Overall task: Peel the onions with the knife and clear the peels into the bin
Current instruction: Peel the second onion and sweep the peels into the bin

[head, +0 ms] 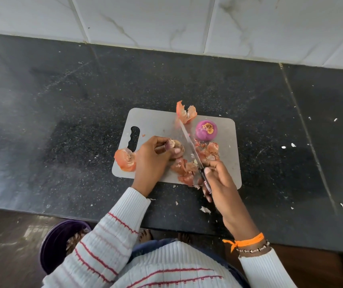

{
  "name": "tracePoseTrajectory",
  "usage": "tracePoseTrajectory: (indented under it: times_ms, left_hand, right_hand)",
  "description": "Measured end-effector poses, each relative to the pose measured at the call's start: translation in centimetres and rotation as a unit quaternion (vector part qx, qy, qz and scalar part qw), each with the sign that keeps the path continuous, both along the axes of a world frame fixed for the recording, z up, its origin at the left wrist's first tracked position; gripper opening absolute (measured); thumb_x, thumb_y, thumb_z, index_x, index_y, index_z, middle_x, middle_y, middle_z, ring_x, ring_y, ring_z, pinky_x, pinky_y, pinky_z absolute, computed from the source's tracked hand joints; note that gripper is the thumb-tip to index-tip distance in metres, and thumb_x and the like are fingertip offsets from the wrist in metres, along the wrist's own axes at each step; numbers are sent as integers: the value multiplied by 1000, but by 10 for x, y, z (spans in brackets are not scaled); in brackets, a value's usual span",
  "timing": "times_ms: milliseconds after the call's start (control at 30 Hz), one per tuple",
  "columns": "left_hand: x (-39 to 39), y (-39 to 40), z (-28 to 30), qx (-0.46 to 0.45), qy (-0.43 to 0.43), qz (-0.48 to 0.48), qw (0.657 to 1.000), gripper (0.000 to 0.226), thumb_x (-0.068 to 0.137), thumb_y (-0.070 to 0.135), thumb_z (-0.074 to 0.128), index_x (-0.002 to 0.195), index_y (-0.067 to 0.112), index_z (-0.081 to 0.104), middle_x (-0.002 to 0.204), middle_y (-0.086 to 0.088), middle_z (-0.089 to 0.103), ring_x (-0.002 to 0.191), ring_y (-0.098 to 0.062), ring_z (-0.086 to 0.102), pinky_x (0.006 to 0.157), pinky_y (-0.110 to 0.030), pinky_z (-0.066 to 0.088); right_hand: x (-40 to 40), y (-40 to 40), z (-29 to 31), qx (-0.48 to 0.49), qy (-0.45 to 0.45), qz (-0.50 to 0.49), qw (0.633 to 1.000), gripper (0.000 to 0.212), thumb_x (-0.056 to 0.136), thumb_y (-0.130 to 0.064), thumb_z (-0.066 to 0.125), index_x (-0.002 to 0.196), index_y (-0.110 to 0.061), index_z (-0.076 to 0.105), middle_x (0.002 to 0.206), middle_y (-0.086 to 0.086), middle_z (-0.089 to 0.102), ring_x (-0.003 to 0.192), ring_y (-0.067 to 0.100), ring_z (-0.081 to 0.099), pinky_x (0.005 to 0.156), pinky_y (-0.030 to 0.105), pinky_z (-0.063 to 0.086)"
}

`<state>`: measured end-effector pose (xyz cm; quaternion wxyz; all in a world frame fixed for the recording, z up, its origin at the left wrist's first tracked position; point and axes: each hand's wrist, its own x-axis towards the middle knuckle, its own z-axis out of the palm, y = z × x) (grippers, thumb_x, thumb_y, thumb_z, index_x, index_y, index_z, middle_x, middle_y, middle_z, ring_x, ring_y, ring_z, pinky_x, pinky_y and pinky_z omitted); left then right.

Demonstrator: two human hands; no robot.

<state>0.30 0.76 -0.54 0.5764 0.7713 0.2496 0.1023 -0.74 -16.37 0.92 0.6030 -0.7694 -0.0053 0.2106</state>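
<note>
A grey cutting board point(158, 123) lies on the black counter. My left hand point(152, 161) grips a partly skinned onion point(175, 147) near the board's middle. My right hand point(218, 181) holds the knife point(189, 142) by its handle, the blade pointing away just right of that onion. A peeled purple onion point(206, 130) sits on the board's far right part. Orange peels lie in a heap point(187, 169) under the blade, at the board's far edge point(185, 113) and at its left corner point(126, 160). A purple bin point(56, 244) stands on the floor at lower left, with peels inside.
The black stone counter point(62, 121) meets a white tiled wall point(166, 21) at the back. Small peel scraps dot the counter near its front edge point(205, 209) and to the right point(289, 145). Bare feet show below the counter edge.
</note>
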Motion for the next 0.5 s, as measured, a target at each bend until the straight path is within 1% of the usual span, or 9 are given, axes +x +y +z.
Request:
tracePoseTrajectory:
  times_ms: [67,100,133,167,233,267,333,400,500]
  left_hand:
    - [0,0,1,-1,1,5,1000,31,74,20,78,101,12,66,97,4,69,96,-10,65,86,-28,52]
    - [0,-1,1,0,2,7,1000,29,74,20,78,99,12,65,96,6,69,95,-10,65,84,-26,52]
    - [0,-2,1,1,3,9,1000,27,74,20,78,97,12,64,93,7,68,94,-9,65,82,-24,52]
    - [0,-3,1,4,4,10,1000,26,75,19,79,95,13,64,92,9,67,92,-9,65,81,-24,52]
    - [0,-4,1,10,5,12,1000,24,75,19,78,93,14,63,91,9,68,90,-10,65,81,-30,54]
    - [0,-4,1,12,6,13,1000,23,75,18,78,93,14,63,91,8,68,89,-10,65,82,-33,54]
    - [1,-5,1,15,7,15,1000,26,74,19,78,94,15,63,92,6,68,89,-12,65,82,-33,54]
    - [1,-6,2,20,6,14,1000,28,73,22,79,94,14,63,92,4,68,89,-12,65,81,-33,55]
    - [1,-7,4,29,8,17,999,28,72,25,80,92,16,63,90,6,68,86,-12,65,80,-35,55]
  right_hand:
    - [2,1,-1,-42,-49,19,998,23,98,-19,45,118,-27,53,101,-9,62,86,3,58,71,15,45]
    - [2,1,-1,-64,-58,26,996,29,97,-19,48,124,-27,52,112,-10,60,98,3,57,80,19,47]
    - [2,2,-1,-84,-60,30,994,33,95,-18,50,127,-27,50,118,-9,59,102,5,57,83,23,49]
    - [2,3,-1,-103,-66,36,992,34,94,-17,52,127,-24,51,118,-7,60,96,8,60,78,25,53]
    - [0,3,0,-151,-103,51,982,27,92,-14,55,118,-20,53,104,-2,64,75,13,64,64,30,57]
    - [-1,3,1,-175,-127,62,974,24,91,-14,57,113,-21,50,99,0,65,72,16,65,63,35,57]
    - [-4,3,3,-207,-169,77,961,31,90,-16,59,115,-25,43,103,2,66,81,21,67,71,39,57]
    - [-6,3,5,-220,-210,78,949,41,91,-19,58,129,-26,41,114,2,65,99,20,65,81,31,53]
    - [-10,9,9,-229,-233,87,941,50,97,-21,46,145,-26,30,126,6,61,112,21,59,90,29,48]
